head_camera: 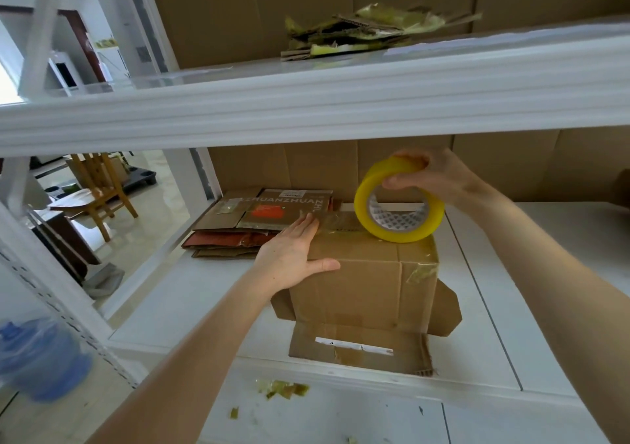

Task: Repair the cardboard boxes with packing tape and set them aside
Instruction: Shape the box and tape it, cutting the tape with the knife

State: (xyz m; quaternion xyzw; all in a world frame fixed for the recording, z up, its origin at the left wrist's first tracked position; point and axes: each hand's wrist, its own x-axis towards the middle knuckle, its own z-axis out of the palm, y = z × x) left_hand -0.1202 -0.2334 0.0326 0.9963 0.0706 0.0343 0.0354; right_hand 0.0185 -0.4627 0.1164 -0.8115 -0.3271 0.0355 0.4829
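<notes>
Cardboard box (361, 283) sits on the white shelf (191, 307), and I'd say taping has only just begun. The left hand (289, 256) lies flat on top, fingers straight, pinning the strip of tape (337, 222). The right hand (429, 174) has its thumb in the core and fingers curled over the yellow tape roll (399, 201), which is standing on the box's far edge. The front flaps (358, 345) lie open, so there's plenty left. No idea if the flattened stack (252, 215) beside it is finished or waiting.

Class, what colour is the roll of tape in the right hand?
Yellow, best seen in the head view: the tape roll held by the right hand.
</notes>
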